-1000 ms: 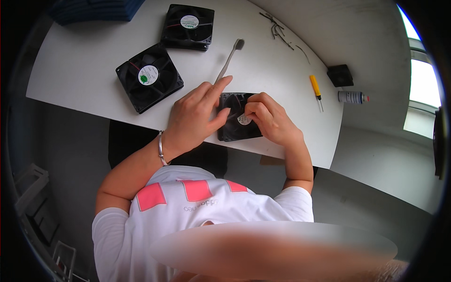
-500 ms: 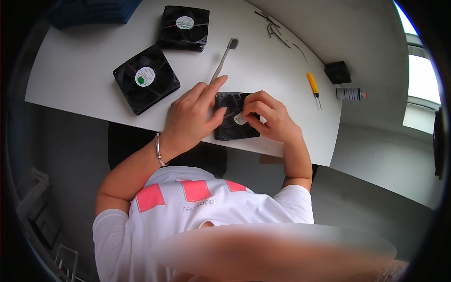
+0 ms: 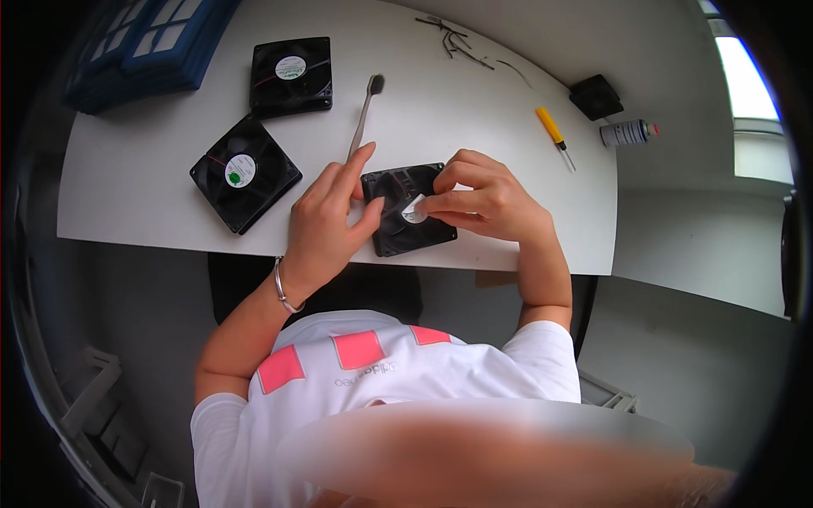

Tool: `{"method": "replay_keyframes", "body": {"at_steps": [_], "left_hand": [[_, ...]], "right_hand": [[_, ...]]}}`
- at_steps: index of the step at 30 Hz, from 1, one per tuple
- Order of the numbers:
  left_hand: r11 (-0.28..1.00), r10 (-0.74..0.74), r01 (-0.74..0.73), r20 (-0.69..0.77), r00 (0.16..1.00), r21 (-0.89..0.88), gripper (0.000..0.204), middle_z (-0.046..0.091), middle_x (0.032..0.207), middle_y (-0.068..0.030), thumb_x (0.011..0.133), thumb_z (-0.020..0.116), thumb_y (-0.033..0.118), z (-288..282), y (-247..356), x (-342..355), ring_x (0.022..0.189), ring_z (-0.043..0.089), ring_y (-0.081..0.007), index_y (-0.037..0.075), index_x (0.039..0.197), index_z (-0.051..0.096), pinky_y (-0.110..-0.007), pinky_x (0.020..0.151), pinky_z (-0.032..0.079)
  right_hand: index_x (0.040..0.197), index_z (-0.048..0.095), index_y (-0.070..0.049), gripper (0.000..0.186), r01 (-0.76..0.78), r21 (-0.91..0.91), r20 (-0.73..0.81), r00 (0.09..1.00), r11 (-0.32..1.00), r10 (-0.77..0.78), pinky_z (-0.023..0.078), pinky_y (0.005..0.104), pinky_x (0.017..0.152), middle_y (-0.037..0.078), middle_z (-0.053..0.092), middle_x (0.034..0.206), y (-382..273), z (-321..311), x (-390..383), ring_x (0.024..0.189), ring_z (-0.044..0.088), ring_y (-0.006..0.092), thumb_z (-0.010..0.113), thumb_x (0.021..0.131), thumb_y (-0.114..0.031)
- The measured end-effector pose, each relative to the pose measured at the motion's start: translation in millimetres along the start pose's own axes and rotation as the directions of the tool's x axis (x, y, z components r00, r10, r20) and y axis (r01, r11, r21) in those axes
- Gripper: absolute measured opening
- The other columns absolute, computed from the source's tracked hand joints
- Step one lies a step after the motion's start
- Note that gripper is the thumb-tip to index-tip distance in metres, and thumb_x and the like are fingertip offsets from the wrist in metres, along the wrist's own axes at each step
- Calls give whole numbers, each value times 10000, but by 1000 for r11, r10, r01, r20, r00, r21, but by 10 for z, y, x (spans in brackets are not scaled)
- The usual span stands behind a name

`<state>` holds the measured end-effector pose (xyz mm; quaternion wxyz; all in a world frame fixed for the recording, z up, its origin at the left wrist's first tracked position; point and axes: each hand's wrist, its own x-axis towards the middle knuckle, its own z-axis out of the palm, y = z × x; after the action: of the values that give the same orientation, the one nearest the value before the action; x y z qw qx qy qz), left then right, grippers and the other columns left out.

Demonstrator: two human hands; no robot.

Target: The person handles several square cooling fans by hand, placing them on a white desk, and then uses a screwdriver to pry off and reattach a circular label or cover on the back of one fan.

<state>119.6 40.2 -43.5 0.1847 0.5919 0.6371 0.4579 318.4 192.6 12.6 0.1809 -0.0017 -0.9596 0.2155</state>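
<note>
A square black cooling fan (image 3: 396,240) lies flat near the table's front edge, between my hands. My right hand (image 3: 495,200) reaches over its right side, thumb and fingertips pinching the white round label (image 3: 413,212) at the fan's hub. Part of that label stands lifted and folded up at the fingertips. My left hand (image 3: 326,216) rests at the fan's left edge with fingers extended and the thumb apart, its thumb tip over the frame. Just beyond the left fingertips lies a toothbrush (image 3: 366,114) with a grey handle and dark bristles.
Two more black fans, one near (image 3: 269,195) and one farther back (image 3: 292,95), sit at the left. Blue bins (image 3: 169,63) stand at the far left. A yellow-handled screwdriver (image 3: 550,125), a spray can (image 3: 625,133), a small black fan (image 3: 596,96) and dark cable ties (image 3: 457,46) lie at the right and back.
My right fingers have lifted part of the label off the hub. My left hand stays beside the fan. The whole view has shifted, showing more of the blue bins.
</note>
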Motion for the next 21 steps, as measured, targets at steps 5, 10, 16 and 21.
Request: {"method": "replay_keyframes", "body": {"at_steps": [5, 10, 16, 21], "left_hand": [[999, 20, -21, -16, 1000, -31, 657, 512, 824, -34, 818, 721, 26, 17, -13, 0, 638, 464, -126, 70, 1442, 519, -267, 585, 441], [1000, -7, 7, 7, 1000, -2, 675, 541, 820, -50, 812, 738, 83, -6, -18, -7, 672, 566, -165, 74, 1447, 507, -310, 621, 491], [999, 49, -49, 50, 998, 7, 814, 539, 837, -54, 751, 848, 206, -48, -4, -6, 713, 570, -165, 76, 1467, 482, -304, 640, 495], [997, 80, -79, 105, 991, -10, 987, 513, 826, -45, 635, 919, 363, -47, 31, -1, 715, 554, -166, 77, 1470, 478, -303, 643, 493]], "right_hand": [[918, 769, -122, 269, 8, 1, -10, 1000, 1000, -8, 517, 320, 659, 4, 638, 869, 12, -4, -9, 790, 603, 197, 838, 663, -70], [912, 770, -109, 278, 19, 20, -31, 999, 1000, -19, 513, 311, 638, 19, 651, 882, 22, 50, 7, 783, 611, 192, 852, 652, -53], [936, 700, -89, 210, -59, 5, -13, 998, 998, 59, 544, 343, 664, 35, 656, 925, -38, 134, -4, 805, 655, 221, 793, 751, -58], [969, 691, -85, 189, -246, 82, -8, 969, 966, 247, 550, 342, 658, 48, 647, 973, -109, 118, -8, 800, 659, 227, 771, 801, -52]]}}
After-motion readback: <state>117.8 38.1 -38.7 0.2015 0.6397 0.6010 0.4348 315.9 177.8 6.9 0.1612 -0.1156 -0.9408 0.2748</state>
